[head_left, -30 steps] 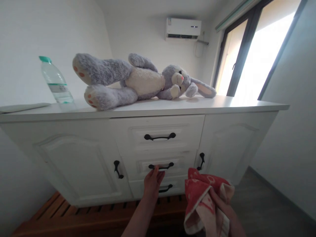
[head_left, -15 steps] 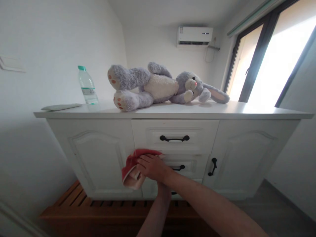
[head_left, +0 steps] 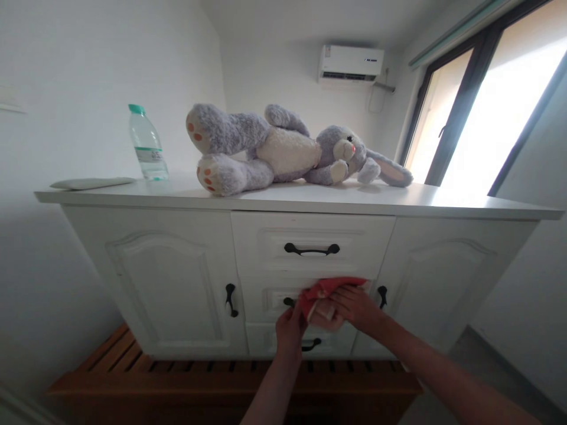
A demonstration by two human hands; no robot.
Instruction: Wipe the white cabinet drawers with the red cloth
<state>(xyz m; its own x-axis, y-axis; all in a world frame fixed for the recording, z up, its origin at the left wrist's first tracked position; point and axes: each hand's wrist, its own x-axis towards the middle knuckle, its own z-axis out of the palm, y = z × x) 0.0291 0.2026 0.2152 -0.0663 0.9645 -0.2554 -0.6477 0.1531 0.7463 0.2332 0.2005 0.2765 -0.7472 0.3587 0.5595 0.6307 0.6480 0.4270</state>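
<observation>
Red cloth (head_left: 325, 290) with pale backing, bunched and folded, pressed flat against the front of the middle drawer (head_left: 270, 300) of the white cabinet (head_left: 168, 277), just under the top drawer (head_left: 310, 245). Right hand (head_left: 357, 307) laid over the cloth, fingers (head_left: 343, 295) spread and curled onto it, gripping it against the drawer face. Left hand (head_left: 290, 327) just below and left of the cloth, fingers closed up by the middle drawer's black handle (head_left: 289, 302); whether closed around the handle itself, cannot tell, since hand and cloth hide most of it. Bottom drawer's handle (head_left: 312, 344) partly showing beside the left wrist.

On the counter (head_left: 398, 203) above the drawers: grey and cream plush rabbit (head_left: 283, 150) lying on its side, feet toward the left end, long ear toward the window (head_left: 487, 112). Clear water bottle (head_left: 147, 144) with green cap upright left of the rabbit, and a flat pale object (head_left: 91, 183) further left near the edge. Wall air conditioner (head_left: 351, 62) high behind the rabbit. Slatted wooden platform (head_left: 177, 378) beneath the cabinet.

Counted: three drawers, two doors, one rabbit, one bottle, one cloth, two hands.
</observation>
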